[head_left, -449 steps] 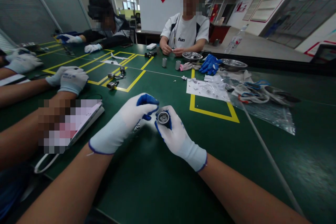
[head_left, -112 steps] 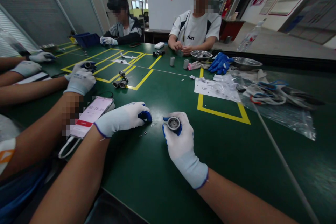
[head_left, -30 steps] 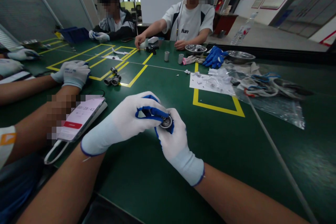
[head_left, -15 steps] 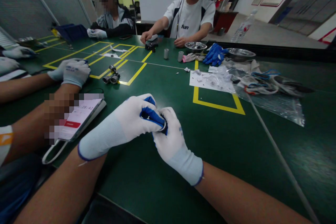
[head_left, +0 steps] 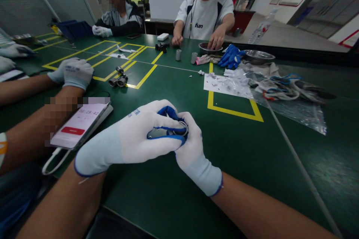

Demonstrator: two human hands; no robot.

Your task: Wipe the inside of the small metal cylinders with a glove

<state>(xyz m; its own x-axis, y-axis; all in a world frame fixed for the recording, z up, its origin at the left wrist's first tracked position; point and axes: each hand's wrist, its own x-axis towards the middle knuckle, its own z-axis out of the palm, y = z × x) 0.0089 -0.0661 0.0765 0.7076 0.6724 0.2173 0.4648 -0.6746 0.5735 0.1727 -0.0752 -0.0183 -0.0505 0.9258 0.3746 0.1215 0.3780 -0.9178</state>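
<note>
My left hand (head_left: 148, 130), in a white glove with a blue palm, wraps around a grey metal part (head_left: 159, 133). A round, ring-shaped end shows between the thumb and fingers; the rest is hidden, so its exact kind cannot be made out. My right hand (head_left: 190, 142), gloved alike, closes around the ring end from the right. Both hands meet just above the green table (head_left: 235, 149). Beyond my left hand lies a cluster of joined metal cylinders (head_left: 119, 78).
A phone (head_left: 81, 123) with a white cable lies left, beside a co-worker's gloved hands (head_left: 74, 73). Across the table, another person's hand (head_left: 217, 39) reaches into a metal bowl (head_left: 206, 49). Two grey cylinders (head_left: 178, 55), blue gloves (head_left: 231, 56) and plastic bags (head_left: 297, 112) lie farther off.
My hands have shifted slightly right, and the left has turned so more of the metal part shows. The person opposite has moved one hand into the bowl.
</note>
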